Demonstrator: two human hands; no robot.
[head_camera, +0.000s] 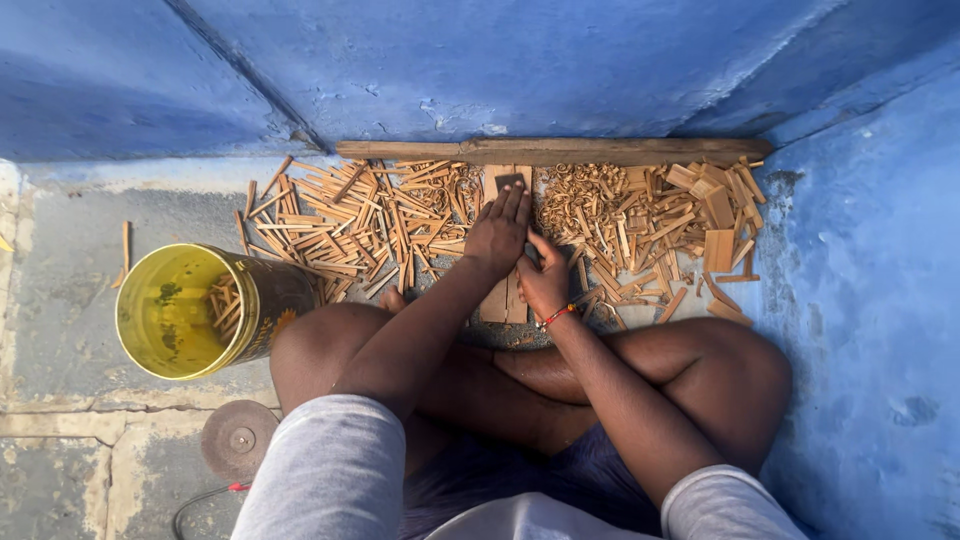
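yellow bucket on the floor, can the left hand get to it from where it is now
Probably yes. The left hand lies flat on a wooden strip, and the yellow bucket stands open on that side beyond the left knee, with only loose wood sticks between them.

Blue plastered walls meet grey concrete floor.

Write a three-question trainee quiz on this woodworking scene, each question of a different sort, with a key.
1. True or false: the yellow bucket lies tipped on its side with wooden sticks inside.
2. Multiple choice: the left hand rests on A) the bucket, B) a flat wooden board, C) the round disc.
3. Fill in: the right hand wears a red ____ at the wrist.

Key: 1 true; 2 B; 3 bracelet.
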